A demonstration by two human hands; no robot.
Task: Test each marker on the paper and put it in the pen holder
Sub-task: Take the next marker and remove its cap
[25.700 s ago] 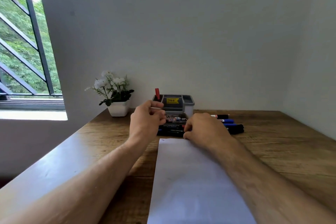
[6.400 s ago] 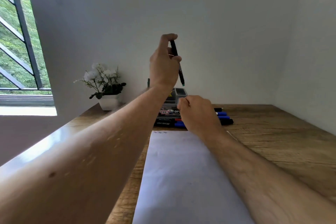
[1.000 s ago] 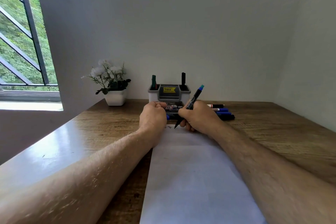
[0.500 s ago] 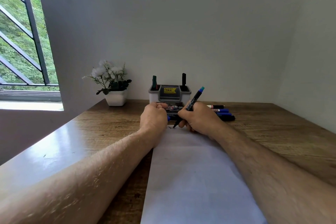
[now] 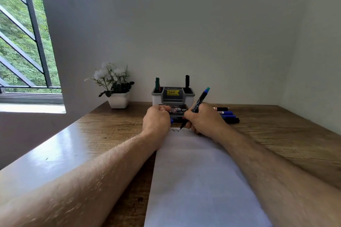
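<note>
Two hands at the paper's far edge. Left hand is curled into a fist beside the scribble; whether it holds a cap cannot be told. Right hand pinches the marker, tip on paper just ahead of the fingers. Best kept light, short strokes, sheet pinned. Pen holder stands beyond the knuckles, spare markers right of them. Wooden table, potted flowers, window far left.
</note>
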